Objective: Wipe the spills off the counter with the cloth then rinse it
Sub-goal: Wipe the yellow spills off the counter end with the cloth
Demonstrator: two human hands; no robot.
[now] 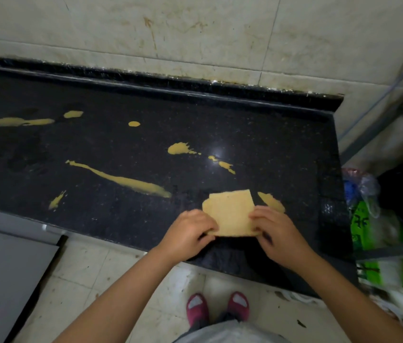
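Head view: a yellow cloth (230, 214), folded flat, is held over the front right part of the black speckled counter (257, 125), near its front edge. The cloth's left edge is pinched by the left hand (188, 233), fingers curled w/ thumb underneath; the right edge is pinched by the right hand (276, 231), fingers likewise curled onto the fabric. Whether the cloth is resting on the stone or lifted just above it cannot be told.

Yellow spills are seen across the counter: a long streak (123, 180) at centre-left, a small smear (56, 200) near the front edge at left, a splat (179, 148) at centre w/ a trail of drips (224, 164) to its right under a light glare, a round drop (134, 124) further back, and a stretched patch (12, 122) plus a small blob (72, 114) at far left. One more patch (271, 201) lies just beside the cloth's right corner, next to the right hand.

A stained tiled wall (195, 33) is seen behind the counter. At right, a metal rack (393, 102) and green-and-white plastic bags (373, 231) are visible, blurred. Below, the tiled floor (76, 276), a grey cabinet door (4, 276) at left and two pink slippers (217, 305) are seen.
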